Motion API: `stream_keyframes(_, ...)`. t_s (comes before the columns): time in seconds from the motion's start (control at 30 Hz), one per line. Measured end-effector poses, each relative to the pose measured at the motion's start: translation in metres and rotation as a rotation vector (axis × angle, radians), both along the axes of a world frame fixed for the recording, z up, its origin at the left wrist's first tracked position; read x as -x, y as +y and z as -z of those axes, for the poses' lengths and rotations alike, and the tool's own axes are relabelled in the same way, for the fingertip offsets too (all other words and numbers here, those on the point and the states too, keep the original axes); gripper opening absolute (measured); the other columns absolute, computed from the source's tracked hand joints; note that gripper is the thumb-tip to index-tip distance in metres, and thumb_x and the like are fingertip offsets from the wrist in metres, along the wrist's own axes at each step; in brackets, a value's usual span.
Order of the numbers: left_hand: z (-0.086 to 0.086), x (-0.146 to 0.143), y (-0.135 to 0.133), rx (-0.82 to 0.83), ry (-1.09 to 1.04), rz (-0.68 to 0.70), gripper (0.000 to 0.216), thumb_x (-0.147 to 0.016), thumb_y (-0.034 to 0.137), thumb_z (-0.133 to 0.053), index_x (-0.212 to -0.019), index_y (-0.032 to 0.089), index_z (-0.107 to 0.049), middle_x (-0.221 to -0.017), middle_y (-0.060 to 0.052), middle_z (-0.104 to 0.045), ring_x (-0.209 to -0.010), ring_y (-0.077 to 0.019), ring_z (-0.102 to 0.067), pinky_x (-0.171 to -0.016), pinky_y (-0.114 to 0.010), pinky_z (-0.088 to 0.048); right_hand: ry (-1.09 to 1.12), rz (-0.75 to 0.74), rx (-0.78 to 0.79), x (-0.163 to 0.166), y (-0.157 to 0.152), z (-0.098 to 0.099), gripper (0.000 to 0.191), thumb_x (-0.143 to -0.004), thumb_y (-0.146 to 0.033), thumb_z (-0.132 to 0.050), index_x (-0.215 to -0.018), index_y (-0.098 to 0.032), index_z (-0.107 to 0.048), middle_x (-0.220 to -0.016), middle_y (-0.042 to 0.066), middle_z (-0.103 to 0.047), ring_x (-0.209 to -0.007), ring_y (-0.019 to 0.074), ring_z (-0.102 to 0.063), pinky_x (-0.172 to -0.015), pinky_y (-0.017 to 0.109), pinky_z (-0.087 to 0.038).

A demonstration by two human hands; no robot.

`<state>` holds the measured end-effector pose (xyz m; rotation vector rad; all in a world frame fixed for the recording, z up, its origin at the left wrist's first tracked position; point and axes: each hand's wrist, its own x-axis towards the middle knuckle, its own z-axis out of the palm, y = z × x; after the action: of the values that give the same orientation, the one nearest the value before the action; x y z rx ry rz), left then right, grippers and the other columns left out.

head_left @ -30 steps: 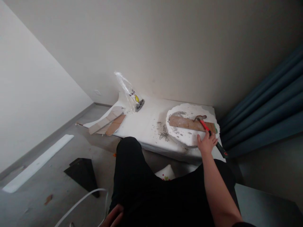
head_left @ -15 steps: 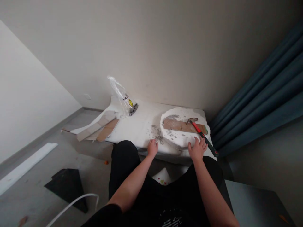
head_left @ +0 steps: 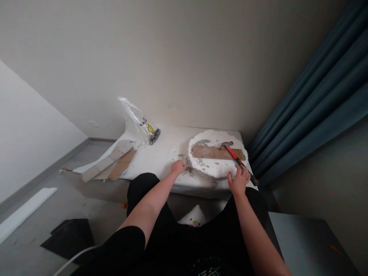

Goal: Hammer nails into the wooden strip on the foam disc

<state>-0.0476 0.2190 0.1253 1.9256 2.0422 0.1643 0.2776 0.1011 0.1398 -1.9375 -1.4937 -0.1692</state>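
Observation:
A round white foam block (head_left: 214,168) lies on a low white table (head_left: 161,159). On the block rests a brown wooden strip (head_left: 211,152) and a hammer (head_left: 237,160) with a red and black handle. My right hand (head_left: 238,180) rests with fingers spread on the block's near edge, next to the hammer handle. My left hand (head_left: 177,167) is curled at a pile of loose nails (head_left: 188,170) beside the block; whether it holds any is hidden.
A clear plastic bag (head_left: 142,124) stands at the table's back left. Cardboard pieces (head_left: 110,165) hang off the left end. Blue curtains (head_left: 310,96) hang at the right. A dark board (head_left: 70,235) lies on the floor at left.
My left hand came up from my lap to the nails beside the block. My right hand slid from the hammer handle to the block's near edge. The view shifted right.

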Motion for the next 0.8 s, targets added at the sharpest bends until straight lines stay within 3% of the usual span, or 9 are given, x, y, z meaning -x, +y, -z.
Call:
stream_keyframes(0.2,-0.021,0.003,0.026,0.056,-0.053,0.044,0.016,-0.067,0.021,-0.081,-0.079,0.019,-0.072,-0.096,-0.014,-0.078,-0.098,-0.0305,-0.074,-0.086,-0.035,-0.054,0.057,0.014,0.040,0.013,0.002,-0.005,0.050,-0.094,-0.037,-0.046,-0.134,-0.009,-0.054,-0.149,0.027,-0.045,-0.147,0.0381,-0.031,-0.119,0.061,-0.023)
stream_keyframes(0.3,-0.033,0.008,0.040,0.012,-0.132,0.011,0.015,-0.070,0.018,-0.076,-0.085,0.018,-0.072,-0.101,-0.015,-0.078,-0.101,-0.0297,-0.073,-0.087,-0.035,-0.054,0.023,0.023,0.070,0.013,0.007,-0.014,0.051,-0.094,-0.037,-0.048,-0.136,-0.009,-0.054,-0.149,0.027,-0.044,-0.147,0.0380,-0.032,-0.119,0.061,-0.023)
stream_keyframes(0.43,-0.051,0.007,0.062,-0.089,-0.309,-0.028,0.015,-0.080,0.018,-0.067,-0.093,0.014,-0.074,-0.106,-0.017,-0.078,-0.104,-0.0284,-0.073,-0.091,-0.035,-0.054,-0.090,0.034,0.115,-0.006,0.031,-0.042,0.049,-0.095,-0.037,-0.052,-0.137,-0.012,-0.055,-0.149,0.025,-0.046,-0.142,0.0381,-0.036,-0.118,0.060,-0.025)
stream_keyframes(0.6,-0.061,-0.034,0.076,-0.224,-0.582,0.038,0.022,-0.090,0.025,-0.058,-0.103,0.015,-0.074,-0.104,-0.010,-0.079,-0.097,-0.0208,-0.073,-0.089,-0.030,-0.056,-0.114,0.056,0.391,-0.037,0.062,-0.065,0.045,-0.095,-0.030,-0.053,-0.136,-0.012,-0.058,-0.132,0.022,-0.055,-0.120,0.0341,-0.054,-0.099,0.044,-0.046)
stream_keyframes(0.8,-0.057,-0.087,0.075,-0.257,-0.865,0.248,0.006,-0.085,0.021,-0.064,-0.089,0.017,-0.067,-0.087,-0.006,-0.074,-0.081,-0.0184,-0.070,-0.081,-0.032,-0.057,-0.121,0.090,0.472,-0.043,0.056,-0.055,0.049,-0.093,-0.030,-0.058,-0.139,-0.013,-0.059,-0.120,0.020,-0.059,-0.112,0.0348,-0.057,-0.090,0.043,-0.050)
